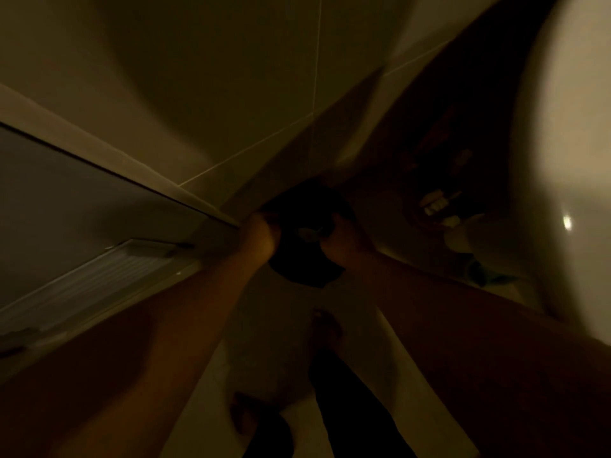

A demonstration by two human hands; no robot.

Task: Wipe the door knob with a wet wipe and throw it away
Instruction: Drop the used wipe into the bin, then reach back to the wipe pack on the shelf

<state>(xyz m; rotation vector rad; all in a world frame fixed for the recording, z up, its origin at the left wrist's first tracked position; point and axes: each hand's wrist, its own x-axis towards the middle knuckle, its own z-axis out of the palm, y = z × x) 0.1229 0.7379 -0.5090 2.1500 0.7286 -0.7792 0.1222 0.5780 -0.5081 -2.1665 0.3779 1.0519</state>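
Note:
The scene is very dim. A black bin (305, 262) stands on the floor in the corner, seen from above. My left hand (261, 234) is closed on its left rim or liner edge. My right hand (340, 239) is at the right rim. Its fingers pinch a small pale crumpled piece, apparently the wet wipe (309, 233), over the dark opening. The door knob is not in view.
A door (82, 206) with a slatted vent (99, 279) runs along the left, and tiled walls (231, 77) meet behind the bin. A large white basin (568, 160) bulges in from the right, with small bottles (436, 203) in the shadow beneath. My bare feet (325, 328) stand on the floor below.

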